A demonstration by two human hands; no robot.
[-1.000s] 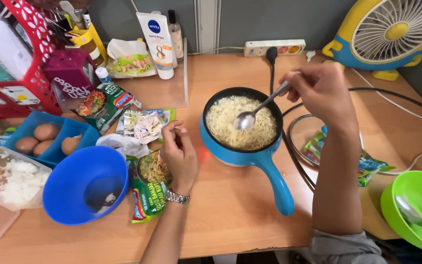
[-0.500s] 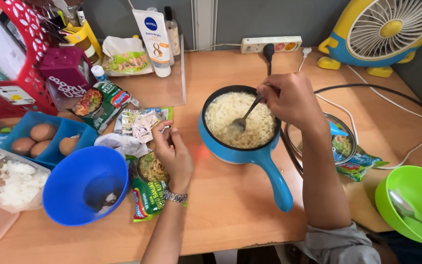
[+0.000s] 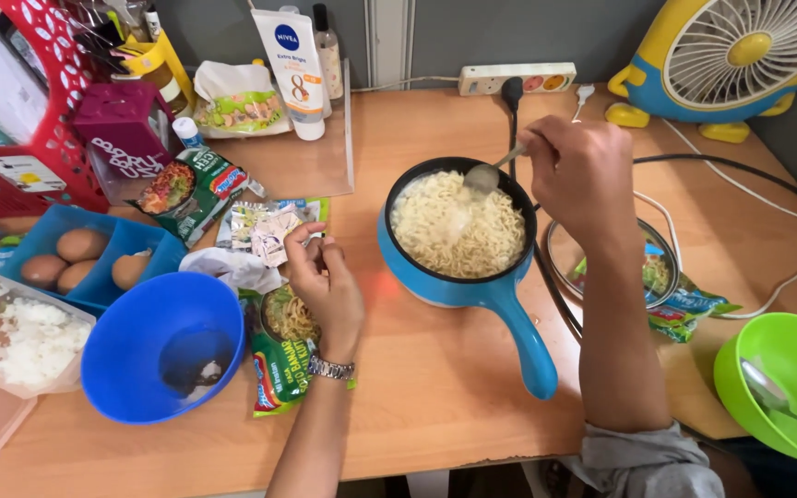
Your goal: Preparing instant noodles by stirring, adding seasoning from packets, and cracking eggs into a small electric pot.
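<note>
head view — spoon (image 3: 483, 175) over noodles (image 3: 458, 226)
right hand (image 3: 583, 175) grips it, handle running right — left hand (image 3: 325, 281) pinches a sachet (image 3: 274, 231), farther from the pot (image 3: 468, 286).

Bare surface (image 3: 445, 369) is lying open before the blue pot (image 3: 458, 235); packets (image 3: 279, 360) and blue bowl (image 3: 163, 346) are crowding its left.

Bright, even indoor light, soft shadows, sharp focus, slight wide-angle edge distortion.

A metal spoon (image 3: 483, 175) dips into the noodle-filled blue pot (image 3: 458, 242).
</note>
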